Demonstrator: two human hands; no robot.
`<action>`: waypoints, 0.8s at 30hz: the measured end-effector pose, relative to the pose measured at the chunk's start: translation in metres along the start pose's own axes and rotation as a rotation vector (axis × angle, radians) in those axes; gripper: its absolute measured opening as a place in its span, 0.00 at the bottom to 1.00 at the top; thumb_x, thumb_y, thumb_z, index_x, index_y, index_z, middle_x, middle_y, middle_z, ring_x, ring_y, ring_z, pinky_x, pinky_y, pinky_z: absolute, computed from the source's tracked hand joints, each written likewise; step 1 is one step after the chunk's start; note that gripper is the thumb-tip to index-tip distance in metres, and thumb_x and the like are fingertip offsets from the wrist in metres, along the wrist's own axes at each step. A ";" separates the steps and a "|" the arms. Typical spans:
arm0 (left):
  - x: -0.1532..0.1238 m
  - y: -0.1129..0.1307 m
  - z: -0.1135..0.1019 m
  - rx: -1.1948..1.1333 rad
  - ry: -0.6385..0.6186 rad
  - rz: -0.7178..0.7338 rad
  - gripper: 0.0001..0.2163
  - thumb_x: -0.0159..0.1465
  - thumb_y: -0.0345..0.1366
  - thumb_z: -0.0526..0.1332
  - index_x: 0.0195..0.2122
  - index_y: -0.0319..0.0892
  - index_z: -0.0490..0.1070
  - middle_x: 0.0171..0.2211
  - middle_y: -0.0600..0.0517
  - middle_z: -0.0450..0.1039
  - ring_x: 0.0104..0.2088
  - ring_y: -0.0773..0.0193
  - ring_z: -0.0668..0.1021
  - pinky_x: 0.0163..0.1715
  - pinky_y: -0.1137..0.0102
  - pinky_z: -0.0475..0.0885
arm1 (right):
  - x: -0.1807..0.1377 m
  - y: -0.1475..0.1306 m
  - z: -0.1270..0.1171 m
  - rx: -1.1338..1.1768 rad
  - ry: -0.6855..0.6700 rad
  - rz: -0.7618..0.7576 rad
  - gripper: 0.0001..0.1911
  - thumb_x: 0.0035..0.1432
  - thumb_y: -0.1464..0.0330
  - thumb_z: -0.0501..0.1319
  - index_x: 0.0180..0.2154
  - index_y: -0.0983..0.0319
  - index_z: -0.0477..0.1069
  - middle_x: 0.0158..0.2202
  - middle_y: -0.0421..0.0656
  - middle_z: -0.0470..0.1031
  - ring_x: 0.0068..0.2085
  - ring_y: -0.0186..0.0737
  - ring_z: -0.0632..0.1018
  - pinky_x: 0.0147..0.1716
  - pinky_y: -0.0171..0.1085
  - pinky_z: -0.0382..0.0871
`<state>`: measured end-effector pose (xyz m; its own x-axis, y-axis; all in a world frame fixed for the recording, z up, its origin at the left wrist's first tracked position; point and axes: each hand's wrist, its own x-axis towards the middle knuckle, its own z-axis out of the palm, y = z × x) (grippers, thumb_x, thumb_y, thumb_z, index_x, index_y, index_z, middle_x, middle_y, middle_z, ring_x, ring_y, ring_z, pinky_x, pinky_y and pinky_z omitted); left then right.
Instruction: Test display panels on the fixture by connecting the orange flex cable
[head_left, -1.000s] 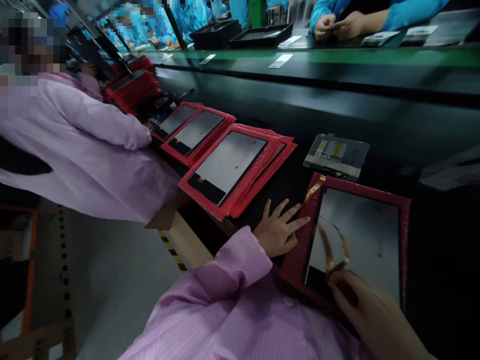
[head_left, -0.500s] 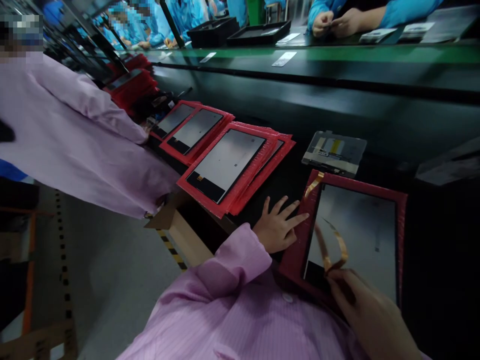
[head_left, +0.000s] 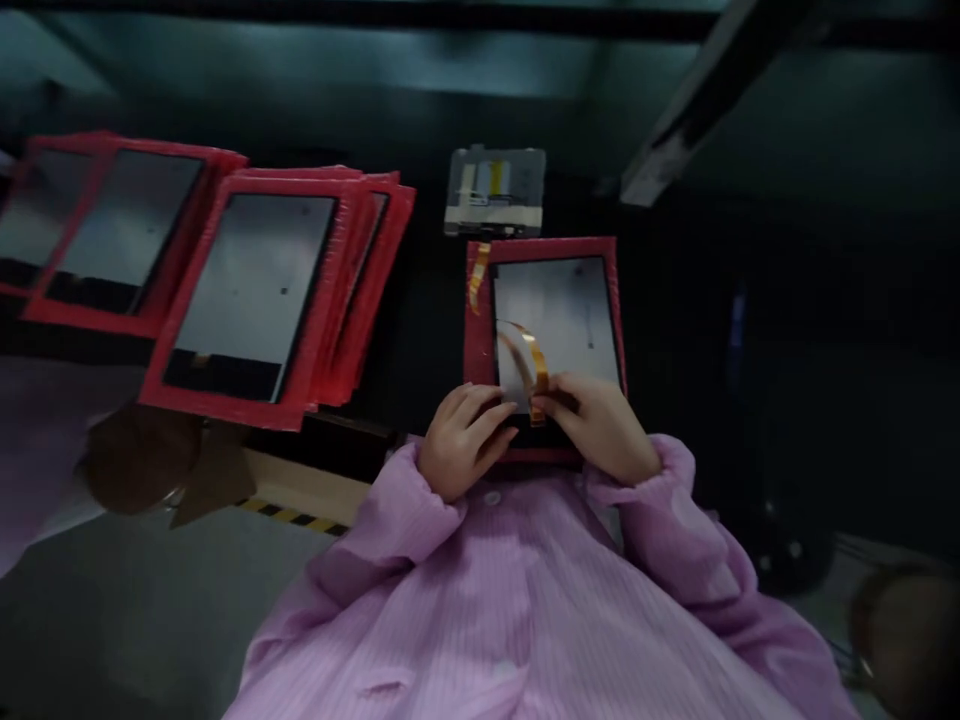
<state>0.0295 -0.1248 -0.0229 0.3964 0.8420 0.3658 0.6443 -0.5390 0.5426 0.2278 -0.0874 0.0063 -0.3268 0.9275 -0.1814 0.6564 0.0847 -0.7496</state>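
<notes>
Panels in red frames [head_left: 255,280] lie stacked at left. Next comes the left hand [head_left: 469,440], loosely curled, fingertips apart, by the lower-left part of a single red-framed panel [head_left: 566,310]; beside it, the right hand [head_left: 600,425] pinches an amber flex strip [head_left: 538,360] over that panel's lower part.

Strip [head_left: 539,362] end between right fingers [head_left: 561,407], rest running away from them over screen panel [head_left: 559,295], which lies on backing sheet [head_left: 480,350] on tabletop [head_left: 427,330]; left fingers [head_left: 486,413] just left of strip, over panel's near left corner. Beyond the fingers: second strip [head_left: 478,278] at backing sheet's far left corner, case [head_left: 495,195] just behind backing sheet. Well left of fingers, stacks of panel-bearing sheets [head_left: 251,275], carton [head_left: 307,487] below tabletop's near edge.
</notes>
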 end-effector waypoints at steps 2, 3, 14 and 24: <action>-0.001 0.004 0.007 0.034 -0.015 0.016 0.11 0.64 0.34 0.59 0.47 0.41 0.71 0.47 0.46 0.73 0.49 0.59 0.73 0.53 0.57 0.68 | 0.001 0.000 0.000 0.028 0.029 0.022 0.05 0.59 0.72 0.60 0.33 0.61 0.74 0.31 0.40 0.77 0.33 0.37 0.76 0.34 0.35 0.64; -0.002 0.006 0.009 0.061 -0.018 0.019 0.10 0.64 0.34 0.60 0.47 0.42 0.71 0.47 0.46 0.73 0.48 0.58 0.73 0.53 0.57 0.68 | 0.002 -0.001 0.000 0.041 0.034 0.028 0.04 0.59 0.73 0.60 0.33 0.61 0.74 0.31 0.39 0.77 0.33 0.36 0.76 0.34 0.34 0.64; 0.010 0.037 0.017 0.345 -0.126 0.016 0.06 0.67 0.33 0.55 0.40 0.40 0.72 0.34 0.50 0.74 0.33 0.61 0.72 0.35 0.65 0.65 | 0.005 -0.002 -0.014 0.087 -0.092 -0.012 0.06 0.60 0.74 0.59 0.32 0.63 0.74 0.28 0.37 0.73 0.29 0.31 0.71 0.32 0.32 0.59; 0.020 0.062 0.024 0.534 -0.250 -0.223 0.05 0.67 0.29 0.54 0.35 0.39 0.67 0.30 0.52 0.70 0.26 0.61 0.72 0.24 0.66 0.62 | 0.006 -0.001 -0.014 0.050 -0.115 -0.032 0.05 0.60 0.73 0.59 0.34 0.63 0.75 0.29 0.38 0.74 0.30 0.32 0.71 0.32 0.33 0.58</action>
<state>0.0931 -0.1412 0.0006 0.3144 0.9471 0.0642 0.9411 -0.3198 0.1098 0.2349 -0.0771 0.0154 -0.4249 0.8765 -0.2264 0.6107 0.0930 -0.7864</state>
